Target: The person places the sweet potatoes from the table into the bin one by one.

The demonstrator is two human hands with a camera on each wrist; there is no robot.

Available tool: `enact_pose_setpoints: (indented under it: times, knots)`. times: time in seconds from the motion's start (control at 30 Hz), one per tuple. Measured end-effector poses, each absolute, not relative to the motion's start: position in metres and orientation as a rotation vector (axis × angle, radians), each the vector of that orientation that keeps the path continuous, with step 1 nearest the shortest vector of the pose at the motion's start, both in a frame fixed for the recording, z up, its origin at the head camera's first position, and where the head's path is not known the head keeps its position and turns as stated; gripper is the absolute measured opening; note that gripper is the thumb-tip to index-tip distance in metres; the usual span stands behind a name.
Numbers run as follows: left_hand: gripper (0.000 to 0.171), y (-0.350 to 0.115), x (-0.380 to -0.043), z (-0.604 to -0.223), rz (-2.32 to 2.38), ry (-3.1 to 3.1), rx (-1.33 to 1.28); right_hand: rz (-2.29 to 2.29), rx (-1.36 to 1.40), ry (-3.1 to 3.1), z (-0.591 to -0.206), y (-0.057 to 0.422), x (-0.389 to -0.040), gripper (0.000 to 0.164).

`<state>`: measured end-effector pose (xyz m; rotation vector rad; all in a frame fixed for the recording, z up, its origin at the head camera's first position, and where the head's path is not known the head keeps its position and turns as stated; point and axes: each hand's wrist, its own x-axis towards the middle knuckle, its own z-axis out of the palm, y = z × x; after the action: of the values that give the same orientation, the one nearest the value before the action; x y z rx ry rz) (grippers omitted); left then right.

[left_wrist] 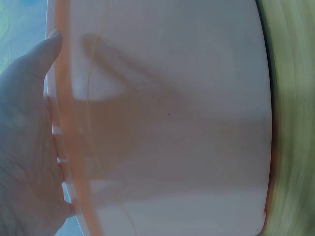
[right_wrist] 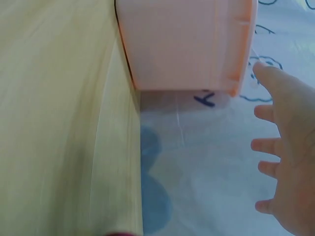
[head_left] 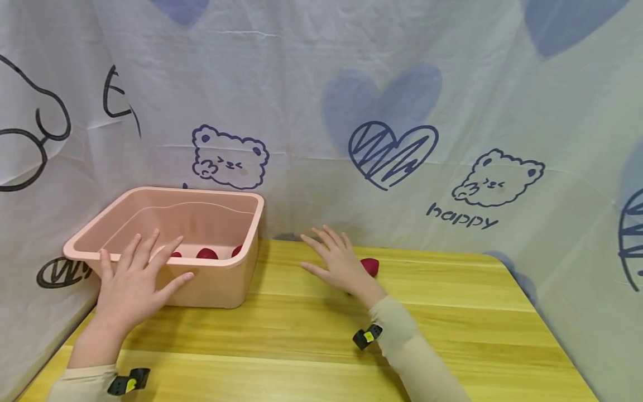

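A pink plastic bin (head_left: pixel 216 285) stands at the left of the wooden table, with several dark red objects (head_left: pixel 207 254) partly visible inside. My left hand (head_left: pixel 132 279), fingers spread, overlaps the bin's near rim in the head view; in the left wrist view its thumb lies along that rim. My right hand (head_left: pixel 344 265) is over the table to the right of the bin, fingers spread and nothing in them. Beyond its wrist lies a dark red, rounded object (head_left: pixel 370 266), partly hidden by the hand. Only a sliver of a red thing (right_wrist: pixel 122 234) shows at the bottom of the right wrist view.
The wooden table (head_left: pixel 452 312) reaches to a hanging pale cloth (head_left: pixel 311 184) printed with hearts and bears, behind and at both sides. Each wrist carries a black strap (head_left: pixel 369 336) over a beige sleeve (head_left: pixel 417 352).
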<state>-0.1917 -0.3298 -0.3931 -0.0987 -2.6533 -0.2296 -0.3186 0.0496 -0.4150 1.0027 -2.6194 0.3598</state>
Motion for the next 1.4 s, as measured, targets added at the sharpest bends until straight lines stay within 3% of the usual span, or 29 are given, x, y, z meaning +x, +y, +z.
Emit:
enact_pose_setpoints:
  times: [0.7,1.4]
  knots:
    - [0.077,-0.330,-0.192,-0.392,-0.218,-2.658,-0.094,0.331,0.931,-2.710,-0.445,0.118,-0.326,0.071]
    - [0.076,-0.330,-0.192,-0.395,-0.228,-2.643,-0.107,0.288,0.896,-2.857,-0.462,0.139,-0.326,0.074]
